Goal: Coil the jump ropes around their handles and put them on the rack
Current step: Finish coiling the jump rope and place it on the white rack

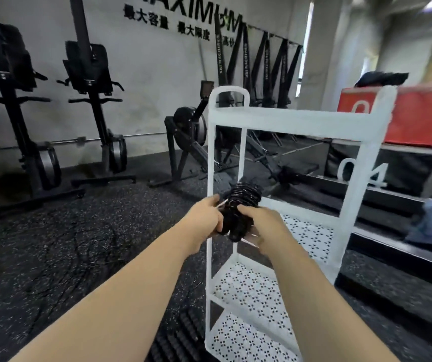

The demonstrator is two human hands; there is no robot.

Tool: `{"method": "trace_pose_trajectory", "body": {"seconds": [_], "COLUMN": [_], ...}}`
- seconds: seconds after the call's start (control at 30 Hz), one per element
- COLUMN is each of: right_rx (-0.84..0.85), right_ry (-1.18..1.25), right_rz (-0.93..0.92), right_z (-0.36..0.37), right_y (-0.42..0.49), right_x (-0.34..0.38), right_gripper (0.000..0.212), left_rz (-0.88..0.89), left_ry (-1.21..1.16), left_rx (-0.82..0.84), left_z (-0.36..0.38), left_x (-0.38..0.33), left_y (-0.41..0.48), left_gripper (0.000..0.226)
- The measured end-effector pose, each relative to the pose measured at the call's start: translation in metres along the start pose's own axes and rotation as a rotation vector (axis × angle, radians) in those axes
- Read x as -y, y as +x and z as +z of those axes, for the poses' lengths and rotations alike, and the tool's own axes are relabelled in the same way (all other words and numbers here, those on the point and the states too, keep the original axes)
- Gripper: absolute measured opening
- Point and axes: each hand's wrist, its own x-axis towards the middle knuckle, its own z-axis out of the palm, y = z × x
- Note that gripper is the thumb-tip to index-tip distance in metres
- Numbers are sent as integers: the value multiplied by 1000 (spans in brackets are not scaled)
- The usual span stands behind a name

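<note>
While our left hand (211, 218) and right hand (264, 226) both grip the coiled rope (241, 205), we hold it just before the rack (288, 121).

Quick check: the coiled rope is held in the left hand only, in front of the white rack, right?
Not quite: it is held in both hands. The head view shows the left hand and the right hand both gripping the coiled rope in front of the white rack.
</note>
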Motion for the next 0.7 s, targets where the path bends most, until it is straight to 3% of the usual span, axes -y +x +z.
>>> {"method": "trace_pose_trajectory", "body": {"seconds": [0.17, 0.3, 0.43, 0.7], "right_rx": [-127, -193, -220, -243], "right_ry": [87, 81, 17, -2], "right_rz": [30, 62, 100, 91], "right_z": [-19, -26, -31, -24], "right_y": [52, 85, 96, 109], "right_x": [9, 2, -7, -18], "right_gripper": [35, 47, 25, 22], "left_rz": [14, -6, -18, 3], "left_ry": [41, 86, 164, 111], "left_rx": [47, 34, 64, 66], "left_z": [23, 28, 26, 34], "left_x": [-3, 3, 9, 10], "left_y": [32, 47, 52, 59], "left_gripper": [78, 66, 71, 56]}}
